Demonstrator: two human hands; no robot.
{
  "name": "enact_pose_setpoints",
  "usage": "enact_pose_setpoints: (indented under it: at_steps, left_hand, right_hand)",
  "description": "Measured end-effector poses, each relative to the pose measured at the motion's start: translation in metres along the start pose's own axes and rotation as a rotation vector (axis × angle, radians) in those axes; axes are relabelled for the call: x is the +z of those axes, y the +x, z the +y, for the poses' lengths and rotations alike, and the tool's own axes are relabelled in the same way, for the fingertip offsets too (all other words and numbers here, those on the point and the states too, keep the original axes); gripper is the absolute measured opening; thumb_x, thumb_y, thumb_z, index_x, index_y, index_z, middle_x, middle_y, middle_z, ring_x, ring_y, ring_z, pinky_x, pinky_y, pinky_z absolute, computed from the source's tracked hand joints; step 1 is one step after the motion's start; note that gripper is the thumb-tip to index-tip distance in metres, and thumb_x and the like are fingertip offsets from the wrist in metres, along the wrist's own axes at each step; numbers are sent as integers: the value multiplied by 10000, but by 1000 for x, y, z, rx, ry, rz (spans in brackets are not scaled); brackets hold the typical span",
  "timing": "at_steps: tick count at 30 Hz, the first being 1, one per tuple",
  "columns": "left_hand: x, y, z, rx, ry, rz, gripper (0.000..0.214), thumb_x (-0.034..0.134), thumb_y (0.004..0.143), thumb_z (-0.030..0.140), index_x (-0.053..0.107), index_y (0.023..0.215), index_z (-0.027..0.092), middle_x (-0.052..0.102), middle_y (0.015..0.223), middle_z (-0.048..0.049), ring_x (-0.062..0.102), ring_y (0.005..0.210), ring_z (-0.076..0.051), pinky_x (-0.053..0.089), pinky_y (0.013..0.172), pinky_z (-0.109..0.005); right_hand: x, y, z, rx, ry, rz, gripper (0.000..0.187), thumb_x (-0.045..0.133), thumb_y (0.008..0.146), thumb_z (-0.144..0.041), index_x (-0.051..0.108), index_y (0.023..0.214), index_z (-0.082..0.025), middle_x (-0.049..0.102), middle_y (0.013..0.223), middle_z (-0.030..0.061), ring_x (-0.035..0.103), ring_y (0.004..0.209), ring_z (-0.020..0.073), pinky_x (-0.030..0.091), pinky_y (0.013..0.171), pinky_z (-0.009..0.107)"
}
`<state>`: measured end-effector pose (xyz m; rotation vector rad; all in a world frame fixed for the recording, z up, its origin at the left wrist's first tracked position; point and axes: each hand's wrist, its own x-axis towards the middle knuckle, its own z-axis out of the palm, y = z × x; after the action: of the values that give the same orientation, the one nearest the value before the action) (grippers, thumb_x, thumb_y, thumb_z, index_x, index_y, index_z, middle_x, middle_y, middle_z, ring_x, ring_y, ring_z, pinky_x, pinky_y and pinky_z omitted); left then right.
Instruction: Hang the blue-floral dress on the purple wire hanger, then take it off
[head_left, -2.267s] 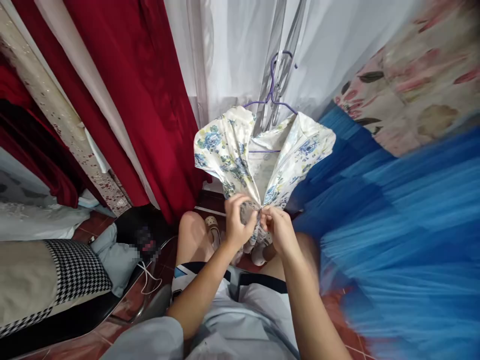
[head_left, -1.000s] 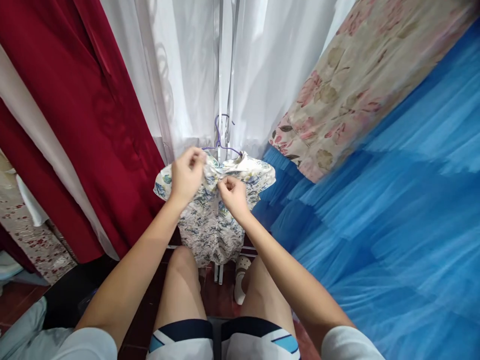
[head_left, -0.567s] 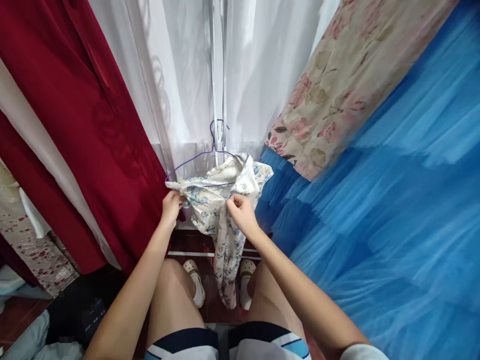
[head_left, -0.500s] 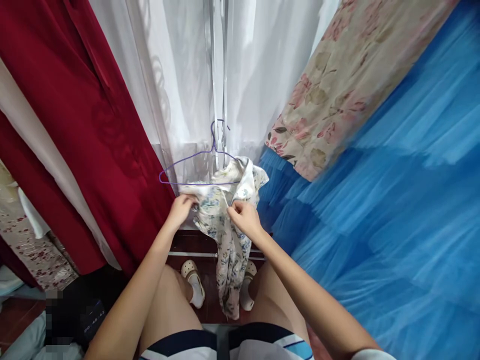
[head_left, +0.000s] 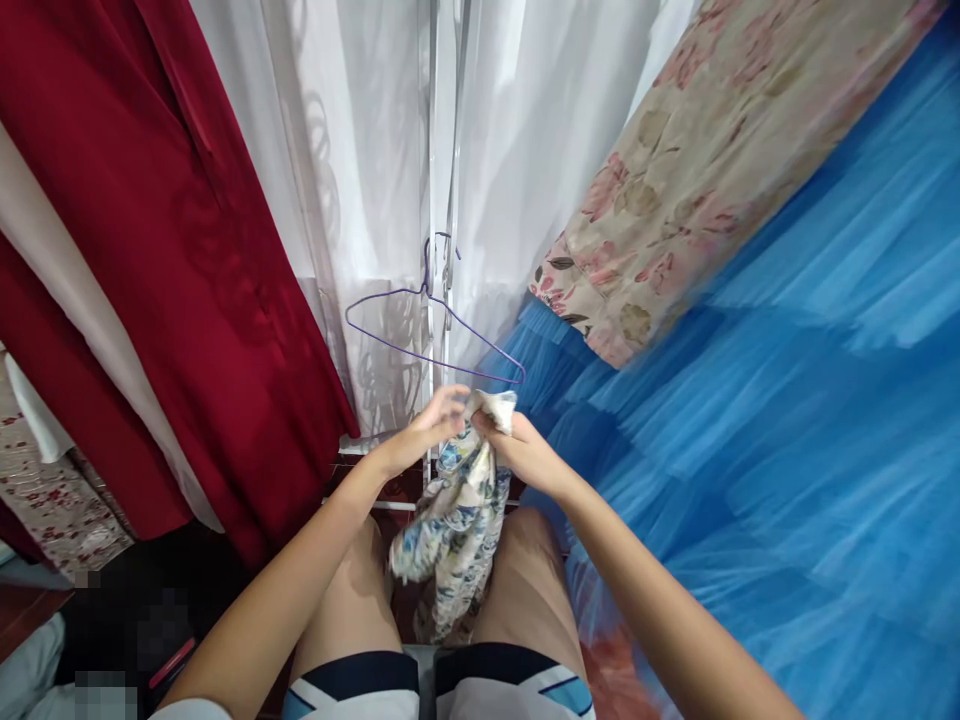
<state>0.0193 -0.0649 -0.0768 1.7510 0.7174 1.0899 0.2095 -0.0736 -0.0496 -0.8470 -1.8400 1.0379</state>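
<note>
A white floral garment point(head_left: 469, 520) with blue and grey print hangs bunched in front of my knees. My right hand point(head_left: 517, 440) is closed on its pale upper edge, which stands up above the fingers. Close at its left side is my left hand point(head_left: 431, 430), fingers apart and curved toward the cloth; whether the fingertips touch it I cannot tell. A thin purple hanger point(head_left: 435, 350) hangs bare and tilted just above both hands, its right end lower than its left.
White upright poles point(head_left: 442, 200) stand behind the hanger before white drapery point(head_left: 360, 150). Dark red fabric point(head_left: 195, 250) hangs at left. To the right are a floral beige cloth point(head_left: 637, 210) and a wide layered blue tulle skirt point(head_left: 787, 450). A dark item point(head_left: 172, 600) lies lower left.
The garment has come off the purple hanger and is gathered lower in my right hand. My left hand has moved right and up, and the hanger has swung to tilt down rightward.
</note>
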Motion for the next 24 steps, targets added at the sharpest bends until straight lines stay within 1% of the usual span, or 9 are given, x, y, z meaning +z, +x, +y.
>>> enact_pose_setpoints:
  at_steps: [2, 4, 5, 9, 12, 15, 18, 21, 24]
  left_hand:
    - [3, -16, -10, -145, -8, -192, 376, 631, 882, 514, 659, 1080, 196, 672, 968, -79, 644, 907, -228, 522, 801, -322]
    - [5, -31, -15, -229, 77, -211, 377, 591, 907, 514, 661, 830, 151, 637, 789, -52, 616, 776, -206, 508, 726, -313]
    - [3, -38, -15, -234, 103, -177, 382, 571, 921, 500, 646, 795, 147, 626, 775, -45, 605, 766, -199, 500, 719, -307]
    - [-26, -51, -5, -197, 71, -129, 236, 620, 896, 388, 636, 966, 163, 646, 925, -38, 610, 869, -190, 483, 759, -275]
    - [-62, -50, 9, -229, 211, -72, 205, 572, 906, 365, 631, 942, 173, 639, 848, -21, 599, 772, -175, 456, 676, -253]
    - [-100, -42, 19, -137, 535, 21, 195, 489, 909, 315, 620, 824, 198, 621, 787, -12, 579, 747, -181, 444, 693, -266]
    - [-138, -33, 18, -89, 870, 102, 214, 482, 853, 259, 567, 662, 210, 606, 751, -28, 579, 828, -218, 437, 826, -306]
    - [-173, -27, 7, -168, 957, 171, 177, 501, 824, 250, 581, 668, 223, 606, 703, -27, 573, 800, -228, 433, 849, -328]
    - [-201, -17, -4, -252, 996, 233, 131, 495, 819, 217, 619, 776, 227, 654, 751, -16, 586, 754, -210, 448, 767, -292]
  right_hand:
    - [-16, -1, -11, -76, -47, 17, 278, 565, 918, -405, 634, 761, -187, 619, 763, 10, 554, 727, 178, 466, 717, 270]
    - [-34, -1, -16, -82, -158, 63, 322, 570, 912, -391, 618, 674, -180, 600, 696, 10, 534, 666, 170, 446, 635, 253]
    - [-43, 0, -15, -57, -212, 100, 349, 580, 903, -392, 604, 632, -174, 579, 647, 6, 505, 615, 159, 416, 576, 244]
    - [-82, 19, -5, -11, -215, 368, 379, 708, 811, -402, 585, 554, -153, 537, 556, -3, 444, 555, 134, 319, 485, 228]
    - [-104, 51, 2, -29, -101, 500, 399, 752, 770, -446, 592, 553, -152, 557, 570, -2, 471, 584, 135, 328, 491, 221]
    - [-109, 93, 3, 39, 12, 428, 409, 710, 805, -508, 643, 629, -145, 616, 598, 11, 529, 577, 141, 384, 496, 223]
    - [-93, 126, 2, 155, 151, 247, 376, 747, 783, -492, 710, 734, -121, 688, 644, 53, 615, 581, 179, 474, 515, 261]
    - [-73, 136, 2, 232, 272, 87, 301, 830, 713, -387, 738, 783, -109, 736, 702, 89, 676, 602, 210, 538, 546, 296]
    - [-61, 131, 2, 263, 374, 30, 280, 848, 693, -337, 744, 842, -124, 759, 737, 85, 701, 605, 208, 570, 571, 300]
